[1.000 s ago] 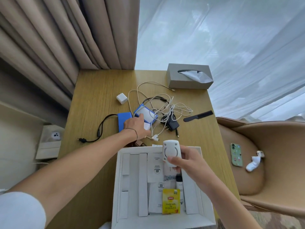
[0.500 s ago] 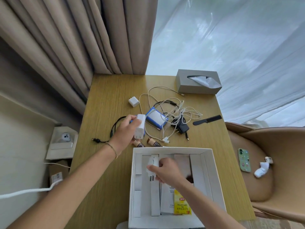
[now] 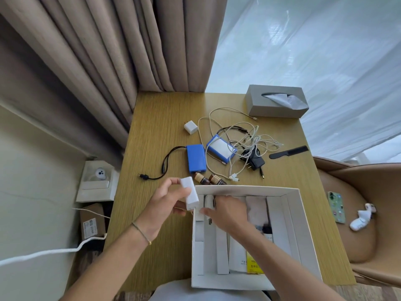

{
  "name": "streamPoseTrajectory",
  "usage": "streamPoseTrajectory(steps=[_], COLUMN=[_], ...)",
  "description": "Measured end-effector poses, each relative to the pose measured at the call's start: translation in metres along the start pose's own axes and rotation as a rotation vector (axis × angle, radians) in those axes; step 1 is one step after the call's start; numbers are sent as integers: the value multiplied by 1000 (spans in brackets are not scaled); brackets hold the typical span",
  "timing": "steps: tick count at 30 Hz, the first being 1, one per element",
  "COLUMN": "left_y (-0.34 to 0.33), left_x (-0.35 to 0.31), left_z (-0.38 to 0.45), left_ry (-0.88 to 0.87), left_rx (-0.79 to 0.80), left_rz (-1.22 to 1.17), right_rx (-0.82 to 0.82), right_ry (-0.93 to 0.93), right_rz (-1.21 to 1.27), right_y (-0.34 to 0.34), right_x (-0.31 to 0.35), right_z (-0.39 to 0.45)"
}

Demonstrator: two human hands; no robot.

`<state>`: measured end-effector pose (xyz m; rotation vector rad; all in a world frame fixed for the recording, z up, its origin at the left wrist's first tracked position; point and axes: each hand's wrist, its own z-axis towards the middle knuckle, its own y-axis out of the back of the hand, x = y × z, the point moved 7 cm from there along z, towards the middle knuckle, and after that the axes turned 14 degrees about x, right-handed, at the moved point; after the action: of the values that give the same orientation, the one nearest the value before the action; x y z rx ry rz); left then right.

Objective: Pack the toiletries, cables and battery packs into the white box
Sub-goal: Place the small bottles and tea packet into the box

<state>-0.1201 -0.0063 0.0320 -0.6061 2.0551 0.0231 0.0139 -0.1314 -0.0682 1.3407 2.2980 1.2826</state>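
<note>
Little print can be read. Inside the white box (image 3: 303, 216), toward the wearer from where the right hand (image 3: 227, 213) reaches in, a yellow packet (image 3: 254, 266) carries dark lettering, half hidden by the forearm and too small to make out; it may be a tea brand. Just left of the packet, a white leaflet (image 3: 238, 257) bears a few small dark characters, unreadable. Well left of the left hand (image 3: 165, 205), on the floor, a brown carton (image 3: 92, 222) has a white shipping label with barcode-like print, illegible.
</note>
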Motion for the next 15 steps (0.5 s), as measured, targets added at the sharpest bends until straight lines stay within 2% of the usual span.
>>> streamPoseTrajectory(steps=[2,3,5,7,8,10,15], left_y=[-1,-1,-5,-11,-13,-16,-28], left_x=[1,2,3,5,5,6,15], left_z=[-2,-3,-3,-3,-3,-2,-3], left_ry=[-8,-9,-11,-17,-24,-43,-71], left_rx=[7,8,2,-19,-33,-60,-31], left_rz=[25,57,170,331,406,491,486], right_rx=[-26,-21,103,375,472,552,523], right_ry=[-18,12,160,309,345,370,368], right_rz=[29,124,586,1085,1160,1096,1174], right_y=[15,24,34,41,43,40,24], right_x=[2,4,10,21,25,27,22], right_z=[-10,-18,-35,-59,-71,-87,-98])
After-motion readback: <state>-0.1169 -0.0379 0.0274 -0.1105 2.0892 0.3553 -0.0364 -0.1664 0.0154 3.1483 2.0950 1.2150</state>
